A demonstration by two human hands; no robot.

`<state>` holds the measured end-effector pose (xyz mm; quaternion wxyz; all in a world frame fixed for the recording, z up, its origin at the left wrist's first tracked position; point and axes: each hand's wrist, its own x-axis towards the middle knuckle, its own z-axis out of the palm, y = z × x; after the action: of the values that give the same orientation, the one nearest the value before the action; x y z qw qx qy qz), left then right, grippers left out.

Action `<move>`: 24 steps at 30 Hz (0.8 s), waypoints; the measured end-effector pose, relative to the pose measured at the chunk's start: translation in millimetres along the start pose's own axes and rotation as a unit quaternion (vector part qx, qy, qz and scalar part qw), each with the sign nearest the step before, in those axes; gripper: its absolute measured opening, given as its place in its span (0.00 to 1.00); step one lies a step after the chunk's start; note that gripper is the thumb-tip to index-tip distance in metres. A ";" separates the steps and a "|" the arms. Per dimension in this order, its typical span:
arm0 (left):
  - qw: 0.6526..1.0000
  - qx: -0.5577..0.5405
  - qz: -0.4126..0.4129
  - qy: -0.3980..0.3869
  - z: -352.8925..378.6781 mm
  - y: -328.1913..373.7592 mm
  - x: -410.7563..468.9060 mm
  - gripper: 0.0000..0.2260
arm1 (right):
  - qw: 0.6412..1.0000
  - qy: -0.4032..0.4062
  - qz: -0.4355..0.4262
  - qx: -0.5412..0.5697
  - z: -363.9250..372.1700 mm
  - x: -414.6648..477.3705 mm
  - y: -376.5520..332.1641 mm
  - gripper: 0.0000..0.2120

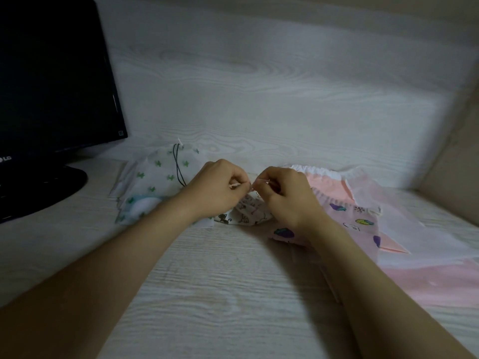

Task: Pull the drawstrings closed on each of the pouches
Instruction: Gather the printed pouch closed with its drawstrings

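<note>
Pale wood-grain desk (220, 294) fills the lower frame and meets a wall (259, 73) of the same grain behind it. A dark monitor (51, 86) stands at the upper left, its base on the desk. At the centre lies a small white cat pouch (248, 211), bunched between the two hands. The left hand (215, 190) has its fingers curled and pinches a pale string (238, 184) above the pouch's mouth; the right hand (282, 195), just beside it, is curled the same way and pinches another bit of string, the fingertips of both hands almost meeting. Left of centre, partly under the left wrist, lies a cactus pouch (155, 177) with a black cord (177, 164) across it. On the right, a fruit pouch (363, 224) lies under the right forearm, with a pink pouch (329, 185) with a gathered white top behind it.
</note>
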<state>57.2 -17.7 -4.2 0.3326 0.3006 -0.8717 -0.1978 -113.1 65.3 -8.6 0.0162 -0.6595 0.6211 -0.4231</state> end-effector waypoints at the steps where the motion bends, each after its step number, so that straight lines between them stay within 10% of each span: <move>1: 1.000 0.000 0.002 -0.002 -0.2 1.9 -0.5 0.06 | 1.000 0.001 0.001 0.003 -0.1 -0.2 0.2 0.08; 7: 0.999 -0.038 0.001 -0.009 -2.8 7.8 -3.8 0.03 | 0.989 0.011 0.084 0.117 -3.3 1.5 -2.5 0.11; 16: 0.991 -0.115 -0.043 -0.051 -0.9 1.2 1.3 0.04 | 0.877 0.010 0.159 0.453 -18.0 7.4 -3.8 0.13; 24: 0.980 -0.172 -0.098 -0.034 -0.6 -5.6 6.3 0.08 | 0.980 0.017 0.076 0.185 -1.5 0.9 -1.2 0.02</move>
<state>56.1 -26.0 -3.9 0.3284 0.3158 -0.8017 -0.3869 -113.1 65.6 -6.5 0.1595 -0.5886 0.5806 -0.5395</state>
